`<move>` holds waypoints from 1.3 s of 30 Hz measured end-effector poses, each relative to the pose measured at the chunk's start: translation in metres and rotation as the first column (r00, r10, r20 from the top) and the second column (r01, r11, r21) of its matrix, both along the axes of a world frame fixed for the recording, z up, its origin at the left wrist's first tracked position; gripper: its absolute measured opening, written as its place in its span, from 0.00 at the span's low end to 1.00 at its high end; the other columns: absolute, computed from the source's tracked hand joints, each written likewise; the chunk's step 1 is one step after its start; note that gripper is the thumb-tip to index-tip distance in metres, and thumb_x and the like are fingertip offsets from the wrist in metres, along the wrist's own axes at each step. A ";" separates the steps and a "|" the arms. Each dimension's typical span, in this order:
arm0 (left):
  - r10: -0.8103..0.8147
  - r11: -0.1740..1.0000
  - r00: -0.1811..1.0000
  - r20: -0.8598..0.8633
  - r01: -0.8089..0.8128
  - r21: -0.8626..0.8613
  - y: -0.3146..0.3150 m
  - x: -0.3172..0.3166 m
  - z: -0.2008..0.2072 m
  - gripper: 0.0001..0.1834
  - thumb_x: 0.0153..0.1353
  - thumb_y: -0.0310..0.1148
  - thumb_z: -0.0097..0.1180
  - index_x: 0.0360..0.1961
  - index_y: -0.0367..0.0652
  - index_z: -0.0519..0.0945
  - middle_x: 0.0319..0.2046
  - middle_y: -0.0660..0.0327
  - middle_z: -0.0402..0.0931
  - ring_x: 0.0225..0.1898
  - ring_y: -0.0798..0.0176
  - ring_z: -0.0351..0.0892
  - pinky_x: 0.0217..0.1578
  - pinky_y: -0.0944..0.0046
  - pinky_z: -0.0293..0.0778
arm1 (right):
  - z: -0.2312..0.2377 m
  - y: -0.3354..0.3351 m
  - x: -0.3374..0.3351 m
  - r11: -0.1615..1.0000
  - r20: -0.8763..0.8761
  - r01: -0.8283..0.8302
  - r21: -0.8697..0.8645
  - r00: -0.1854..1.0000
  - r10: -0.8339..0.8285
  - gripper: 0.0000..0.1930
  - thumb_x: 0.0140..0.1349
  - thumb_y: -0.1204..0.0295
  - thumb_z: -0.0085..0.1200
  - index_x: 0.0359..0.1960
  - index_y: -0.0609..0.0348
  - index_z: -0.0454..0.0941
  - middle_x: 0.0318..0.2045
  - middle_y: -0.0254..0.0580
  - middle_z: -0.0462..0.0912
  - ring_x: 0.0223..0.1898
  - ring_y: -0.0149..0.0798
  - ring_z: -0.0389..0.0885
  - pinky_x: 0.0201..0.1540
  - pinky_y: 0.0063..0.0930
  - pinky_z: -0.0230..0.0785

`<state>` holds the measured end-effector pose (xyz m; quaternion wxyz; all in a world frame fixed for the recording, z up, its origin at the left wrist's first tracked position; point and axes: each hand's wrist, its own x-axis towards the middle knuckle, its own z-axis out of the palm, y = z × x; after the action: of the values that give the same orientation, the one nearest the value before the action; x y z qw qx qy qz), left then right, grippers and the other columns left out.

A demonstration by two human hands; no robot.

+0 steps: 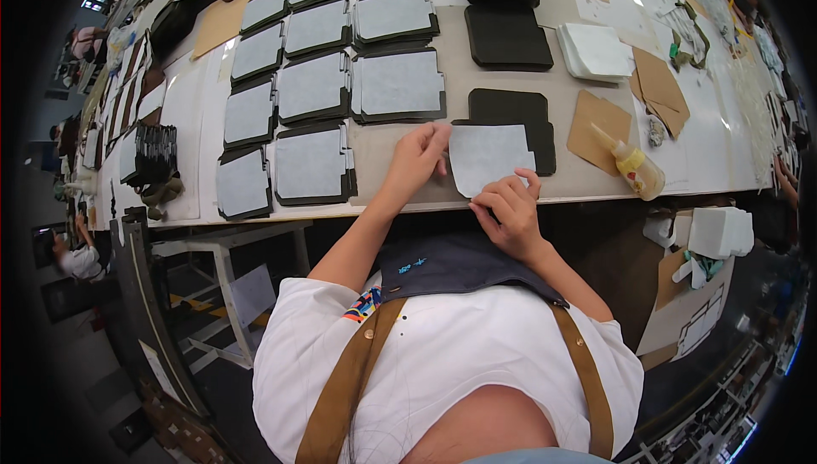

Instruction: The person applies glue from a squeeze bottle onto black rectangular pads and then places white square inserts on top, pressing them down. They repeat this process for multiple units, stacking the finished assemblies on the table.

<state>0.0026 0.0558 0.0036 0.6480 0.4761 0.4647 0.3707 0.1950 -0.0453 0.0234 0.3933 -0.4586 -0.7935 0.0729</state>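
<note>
A light grey sheet [490, 156] with a notched right side lies over part of a black panel [538, 128] near the table's front edge. My left hand [419, 158] is at the sheet's upper left corner, with thumb and fingers closed on its edge. At the lower right edge, my right hand [512, 211] has curled fingers and holds the sheet there. Part of the black panel is hidden beneath the sheet.
Several stacks of black panels topped with grey sheets [311, 164] stand in rows at left. Black panel stacks [509, 37], a white sheet pile [593, 51], brown cards [596, 119] and a yellowish squeeze bottle [638, 171] lie beyond and right. The table's front edge [383, 210] runs below my hands.
</note>
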 end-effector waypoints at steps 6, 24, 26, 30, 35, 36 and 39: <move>0.067 0.978 0.960 -0.272 -0.010 0.206 0.021 -0.021 0.009 0.13 0.67 0.35 0.63 0.43 0.34 0.81 0.24 0.64 0.79 0.23 0.75 0.74 0.24 0.71 0.71 | 0.006 0.002 -0.001 0.998 -0.018 0.047 -0.033 0.999 -0.048 0.10 0.54 0.73 0.69 0.37 0.50 0.82 0.34 0.30 0.80 0.38 0.36 0.78 0.64 0.46 0.55; 0.571 0.570 0.538 -0.620 0.284 0.771 0.056 -0.070 0.019 0.16 0.65 0.35 0.62 0.53 0.46 0.83 0.56 0.58 0.76 0.59 0.49 0.69 0.58 0.47 0.64 | 0.002 -0.013 0.217 0.354 0.047 0.919 0.174 0.351 -0.935 0.21 0.69 0.58 0.59 0.58 0.56 0.77 0.53 0.45 0.79 0.57 0.51 0.73 0.64 0.46 0.57; 0.515 0.553 0.594 -0.618 0.320 0.769 0.040 -0.050 0.020 0.15 0.62 0.31 0.63 0.50 0.46 0.84 0.56 0.59 0.77 0.60 0.49 0.69 0.59 0.47 0.63 | -0.020 -0.031 0.262 0.284 0.179 0.955 -0.092 0.296 -0.938 0.29 0.71 0.49 0.54 0.63 0.57 0.74 0.56 0.46 0.79 0.58 0.46 0.74 0.64 0.41 0.61; 0.316 0.574 0.695 -0.646 0.402 0.713 0.002 -0.011 0.020 0.18 0.61 0.31 0.63 0.53 0.49 0.83 0.56 0.60 0.77 0.60 0.50 0.69 0.61 0.48 0.62 | -0.014 -0.038 0.261 0.558 -0.324 0.477 -0.679 0.487 -0.811 0.31 0.72 0.53 0.56 0.68 0.62 0.69 0.57 0.43 0.79 0.59 0.35 0.74 0.65 0.29 0.63; 0.189 0.566 0.768 -0.612 0.424 0.707 -0.026 0.018 0.008 0.23 0.60 0.32 0.64 0.57 0.44 0.79 0.58 0.55 0.73 0.61 0.46 0.68 0.61 0.46 0.62 | -0.009 -0.044 0.247 0.668 -0.514 0.424 -0.611 0.429 -0.743 0.28 0.69 0.64 0.62 0.66 0.61 0.70 0.57 0.44 0.78 0.58 0.35 0.75 0.64 0.29 0.65; 0.152 0.582 0.757 -0.636 0.451 0.676 -0.028 0.019 0.007 0.29 0.61 0.34 0.64 0.63 0.43 0.74 0.62 0.52 0.69 0.63 0.44 0.66 0.63 0.45 0.60 | -0.011 -0.043 0.247 0.687 -0.569 0.433 -0.584 0.386 -0.727 0.28 0.68 0.66 0.63 0.66 0.61 0.70 0.57 0.44 0.78 0.58 0.35 0.75 0.64 0.29 0.65; 0.196 0.588 0.762 -0.618 0.413 0.696 -0.035 0.024 0.001 0.31 0.62 0.33 0.64 0.66 0.43 0.72 0.66 0.50 0.67 0.66 0.44 0.64 0.66 0.47 0.59 | 0.007 -0.035 0.225 0.828 -0.815 0.327 -0.456 0.221 -0.536 0.28 0.68 0.68 0.63 0.67 0.59 0.67 0.57 0.42 0.75 0.58 0.36 0.75 0.64 0.31 0.67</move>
<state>0.0265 0.0206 0.0051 0.1870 0.8397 0.4046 0.3103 0.4198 -0.0805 0.0299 0.7258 -0.5724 -0.2616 0.2777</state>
